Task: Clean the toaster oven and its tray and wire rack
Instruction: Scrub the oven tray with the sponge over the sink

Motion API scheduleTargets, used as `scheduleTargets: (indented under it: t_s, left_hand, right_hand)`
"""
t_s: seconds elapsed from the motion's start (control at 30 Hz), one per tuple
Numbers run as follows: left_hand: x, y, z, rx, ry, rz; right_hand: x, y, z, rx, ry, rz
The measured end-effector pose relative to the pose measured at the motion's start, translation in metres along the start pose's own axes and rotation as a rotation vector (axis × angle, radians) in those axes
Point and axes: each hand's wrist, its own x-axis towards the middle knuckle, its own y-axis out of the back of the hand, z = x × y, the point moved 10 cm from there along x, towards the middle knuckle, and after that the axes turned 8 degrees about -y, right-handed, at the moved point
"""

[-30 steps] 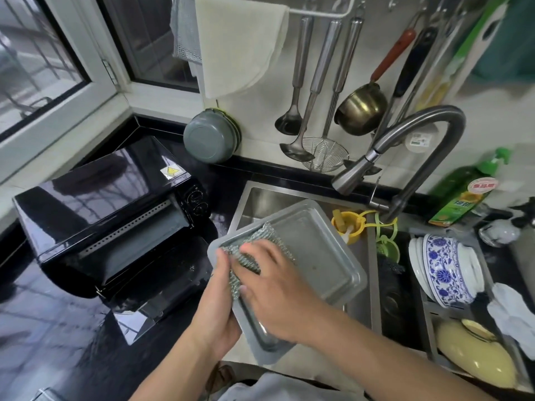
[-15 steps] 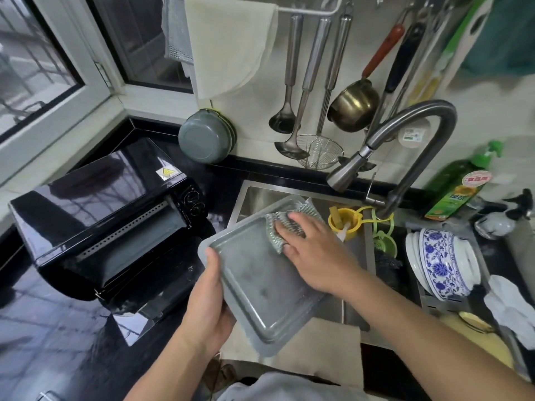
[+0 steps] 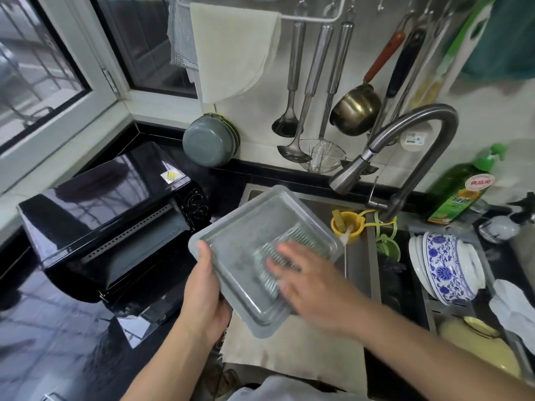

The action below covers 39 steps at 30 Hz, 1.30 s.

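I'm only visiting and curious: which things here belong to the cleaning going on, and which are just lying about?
In use: tray, steel scourer, left hand, right hand, toaster oven, sink.

Lying about: ladles, bowls, soap bottle, hanging cloth.

One toaster oven [image 3: 110, 227] is sitting here, one tray [image 3: 246, 227], one scourer [image 3: 278, 256] — and two hands [image 3: 202, 287] [image 3: 312, 282] are working.

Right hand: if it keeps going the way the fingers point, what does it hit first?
The right hand points up-left across the tray, pressing the steel scourer. Going straight on, it would likely meet the tray's raised far-left rim first; beyond that is the toaster oven. Motion blur and depth make this uncertain.
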Motion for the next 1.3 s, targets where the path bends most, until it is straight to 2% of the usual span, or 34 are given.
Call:
scheduleTargets:
  t_s: [0.07, 0.1, 0.13, 0.17, 0.23, 0.3, 0.4, 0.47, 0.57, 0.63, 0.77, 0.83, 0.93, 0.97, 1.07, 1.13, 1.3]
  left_hand:
    - [-0.001, -0.002, -0.003, -0.045, 0.012, 0.022]
    - [0.000, -0.001, -0.003, -0.050, 0.009, 0.030]
    - [0.000, 0.001, 0.000, -0.040, -0.001, 0.044]
    - [0.000, 0.003, 0.003, -0.029, -0.012, 0.060]
    - [0.000, 0.009, 0.005, -0.035, -0.017, 0.083]
    - [0.000, 0.008, 0.005, -0.039, -0.016, 0.096]
    - [-0.001, 0.008, 0.001, -0.041, -0.023, 0.134]
    - [-0.001, 0.013, 0.001, -0.061, -0.039, 0.158]
    - [-0.001, 0.019, 0.006, -0.062, -0.062, 0.171]
    - [-0.001, 0.019, 0.002, -0.082, -0.050, 0.179]
    - [0.001, 0.013, -0.009, -0.120, -0.032, 0.186]
    - [0.000, 0.013, -0.008, -0.121, -0.029, 0.196]
    - [-0.002, 0.016, -0.009, -0.083, -0.011, 0.206]
    - [-0.003, 0.018, -0.012, -0.082, 0.000, 0.215]
    - [-0.006, 0.015, -0.015, -0.093, 0.008, 0.210]
    - [-0.006, 0.010, -0.017, -0.108, 0.028, 0.194]
    - [-0.008, -0.019, -0.019, -0.104, 0.053, 0.050]
  right_hand:
    - [-0.028, -0.020, -0.050, -0.005, 0.173, -0.059]
    - [-0.030, -0.020, -0.051, -0.050, 0.187, -0.060]
    - [-0.022, -0.010, -0.039, -0.049, 0.168, -0.027]
    - [-0.009, 0.005, -0.014, -0.023, 0.077, 0.022]
    - [0.006, 0.020, 0.041, 0.042, -0.150, 0.010]
    - [0.002, 0.017, 0.041, 0.003, -0.161, 0.032]
    - [-0.037, -0.029, -0.034, 0.019, 0.154, -0.116]
    - [-0.041, -0.031, -0.034, -0.008, 0.202, -0.129]
    - [-0.009, 0.003, 0.037, -0.039, -0.098, -0.067]
    - [-0.007, 0.007, 0.041, -0.081, -0.158, -0.065]
    - [-0.042, -0.035, -0.054, -0.047, 0.220, -0.146]
    - [-0.027, -0.020, -0.038, -0.065, 0.174, -0.096]
    - [-0.009, 0.002, 0.012, -0.100, -0.060, -0.121]
    - [-0.012, 0.001, 0.010, -0.100, -0.051, -0.128]
    - [-0.042, -0.026, -0.047, -0.002, 0.235, -0.195]
    - [-0.045, -0.033, -0.056, 0.031, 0.293, -0.205]
    - [-0.001, -0.007, -0.001, 0.014, -0.041, -0.145]
